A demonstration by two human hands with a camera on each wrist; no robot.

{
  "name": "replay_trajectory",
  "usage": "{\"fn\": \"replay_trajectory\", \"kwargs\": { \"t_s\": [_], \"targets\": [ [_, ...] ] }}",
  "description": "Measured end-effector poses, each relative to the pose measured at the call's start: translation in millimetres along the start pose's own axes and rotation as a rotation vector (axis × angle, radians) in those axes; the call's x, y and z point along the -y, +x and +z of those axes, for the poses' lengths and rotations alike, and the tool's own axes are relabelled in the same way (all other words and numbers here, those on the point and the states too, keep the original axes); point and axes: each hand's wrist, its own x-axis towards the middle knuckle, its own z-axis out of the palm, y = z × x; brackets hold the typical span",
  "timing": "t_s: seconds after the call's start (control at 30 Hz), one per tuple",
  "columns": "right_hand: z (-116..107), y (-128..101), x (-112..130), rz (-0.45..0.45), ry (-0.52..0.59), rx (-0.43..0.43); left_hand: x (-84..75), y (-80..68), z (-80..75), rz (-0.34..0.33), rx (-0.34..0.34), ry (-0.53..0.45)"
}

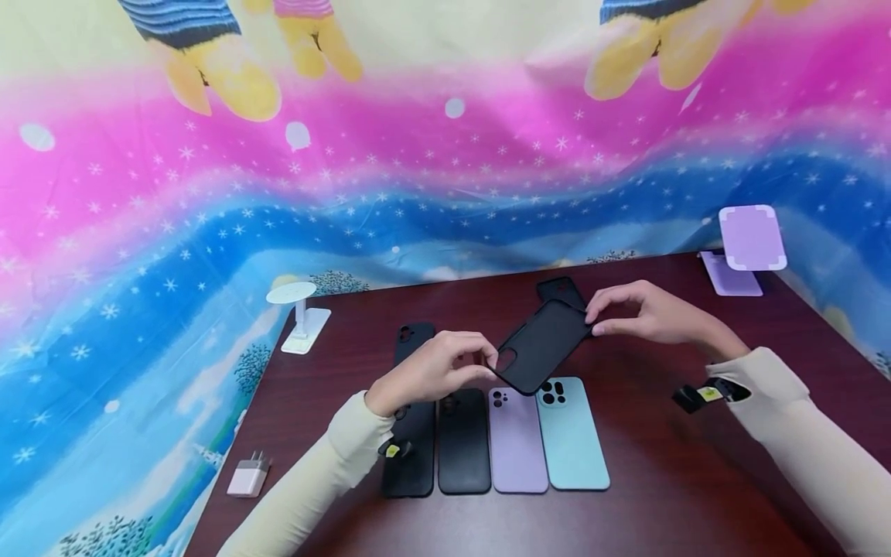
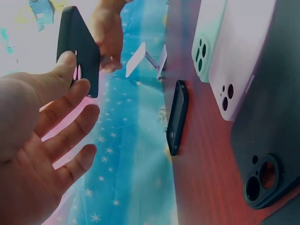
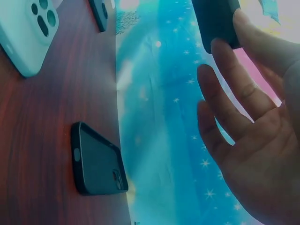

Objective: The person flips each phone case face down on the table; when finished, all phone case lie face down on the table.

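A black phone case (image 1: 546,344) is held tilted above the table between both hands. My left hand (image 1: 440,365) pinches its lower left corner, beside the camera cutout. At the opposite end, my right hand (image 1: 643,312) pinches the edge between thumb and fingers. Beneath lies a row of phone cases: a black one (image 1: 411,468), a second black one (image 1: 465,452), a lilac one (image 1: 518,441) and a mint green one (image 1: 574,437). One more black case (image 3: 101,161) lies behind the held one, partly covered by it in the head view.
Another black case (image 1: 418,334) lies behind the row's left end. A white stand (image 1: 306,331) is at the back left, a lilac stand (image 1: 752,240) at the back right. A charger plug (image 1: 248,476) sits near the left edge. A printed cloth (image 1: 445,155) hangs behind the table.
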Motion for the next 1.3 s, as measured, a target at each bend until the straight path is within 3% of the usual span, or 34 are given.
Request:
{"fn": "replay_trajectory", "kwargs": {
  "t_s": [0.33, 0.5, 1.0, 1.1, 1.3],
  "targets": [
    [0.5, 7.7, 0.7, 0.036, 0.136, 0.031, -3.5, -2.0, -1.0, 0.059, 0.046, -0.089],
    [0.8, 15.8, 0.1, 0.046, 0.215, 0.107, -4.7, -1.9, 1.7, 0.091, 0.063, -0.111],
    [2.6, 34.7, 1.3, -0.042, 0.415, 0.310, -4.5, -0.6, -0.8, 0.120, 0.077, -0.130],
    [4.1, 34.6, -0.1, -0.014, 0.450, 0.281, -1.6, -0.2, -1.3, 0.096, 0.065, -0.143],
    [2.9, 28.9, -1.4, 0.082, 0.460, 0.091, 2.2, 0.5, 0.1, 0.025, -0.013, -0.111]
  ]
}}
